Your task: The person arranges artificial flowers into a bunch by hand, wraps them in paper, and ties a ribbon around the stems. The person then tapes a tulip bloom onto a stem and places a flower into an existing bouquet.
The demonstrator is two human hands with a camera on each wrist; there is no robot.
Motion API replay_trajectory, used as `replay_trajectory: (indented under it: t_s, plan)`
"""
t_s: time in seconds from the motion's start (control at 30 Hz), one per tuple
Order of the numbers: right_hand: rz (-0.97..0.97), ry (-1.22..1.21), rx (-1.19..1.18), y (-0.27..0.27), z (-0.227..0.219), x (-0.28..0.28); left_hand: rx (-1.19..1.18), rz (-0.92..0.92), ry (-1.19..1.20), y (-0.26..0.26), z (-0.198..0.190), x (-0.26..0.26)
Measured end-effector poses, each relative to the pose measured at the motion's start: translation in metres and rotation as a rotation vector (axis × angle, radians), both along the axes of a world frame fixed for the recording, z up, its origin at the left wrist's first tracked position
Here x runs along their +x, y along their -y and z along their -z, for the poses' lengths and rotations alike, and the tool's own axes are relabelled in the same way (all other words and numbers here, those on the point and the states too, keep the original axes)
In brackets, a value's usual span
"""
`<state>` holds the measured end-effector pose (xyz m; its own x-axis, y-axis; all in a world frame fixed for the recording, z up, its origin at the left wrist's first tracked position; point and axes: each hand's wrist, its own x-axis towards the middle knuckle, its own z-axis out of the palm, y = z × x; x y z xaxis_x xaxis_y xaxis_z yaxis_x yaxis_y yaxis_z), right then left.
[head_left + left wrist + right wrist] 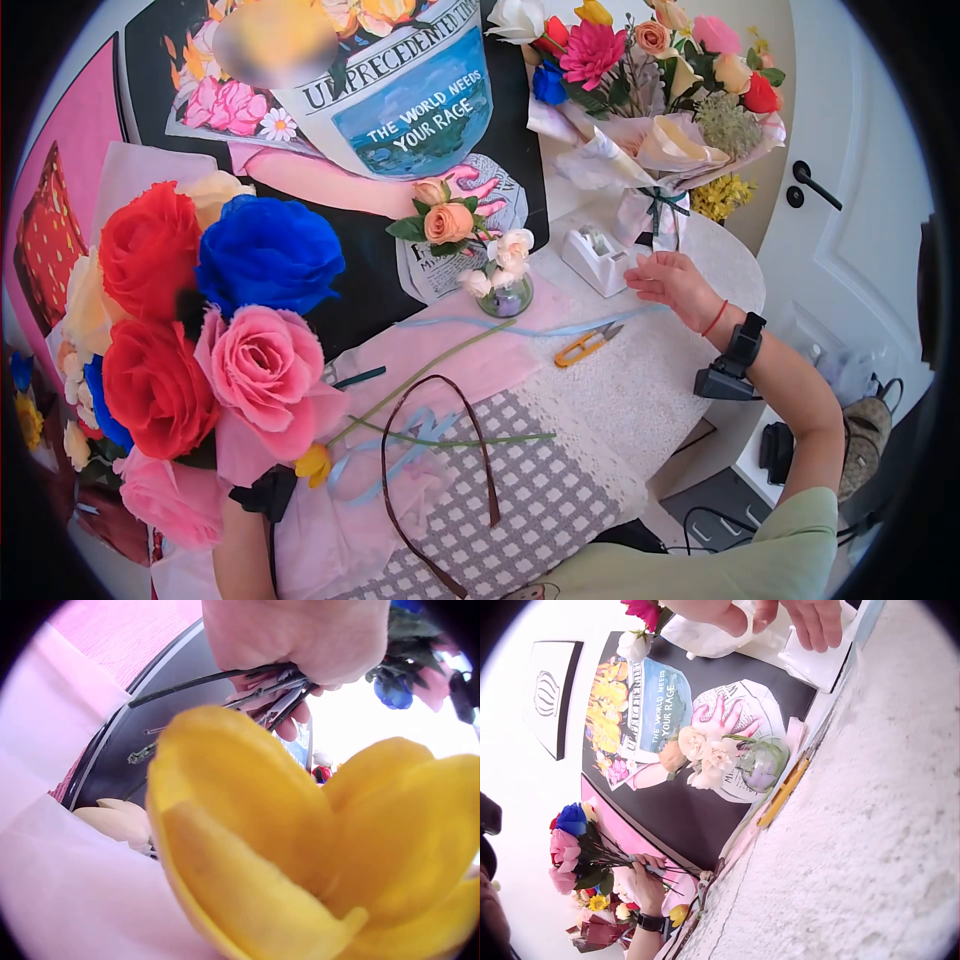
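Observation:
My left hand (646, 889) grips the stems of a bunch of artificial roses (260, 350) in red, blue and pink. The blooms hide that hand in the head view; in the left wrist view its fingers curl round the dark stems (259, 694). My right hand (672, 287) is at the right side of a white tape dispenser (598, 258), fingers extended and fingertips close to its edge. In the right wrist view the thumb and fingers overlap the dispenser's area. A yellow tulip (247, 847) fills the front of the left wrist view.
Yellow-handled thread snips (585, 345), a blue ribbon (480, 325), green stems (450, 355) and a brown cord (388, 480) lie on the table. A small glass vase (508, 298) of roses stands before the painting (400, 130). A wrapped bouquet (650, 150) stands behind the dispenser.

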<state>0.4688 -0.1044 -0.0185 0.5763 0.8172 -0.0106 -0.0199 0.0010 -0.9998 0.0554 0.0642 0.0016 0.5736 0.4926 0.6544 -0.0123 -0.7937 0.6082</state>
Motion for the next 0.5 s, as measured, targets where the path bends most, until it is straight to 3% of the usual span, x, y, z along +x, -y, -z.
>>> replay_trajectory:
  t_s: [0.17,0.27,0.5]
  plan:
    - [-0.023,0.176,-0.141,-0.001,0.007,0.013,0.021,-0.005,0.0,-0.001,-0.007,-0.004]
    - [-0.096,0.162,-0.252,0.0,0.004,0.019,0.027,0.002,0.007,-0.002,-0.008,-0.002]
    - [-0.052,0.121,-0.233,-0.004,0.012,0.029,0.04,-0.013,0.006,-0.005,-0.012,-0.01]
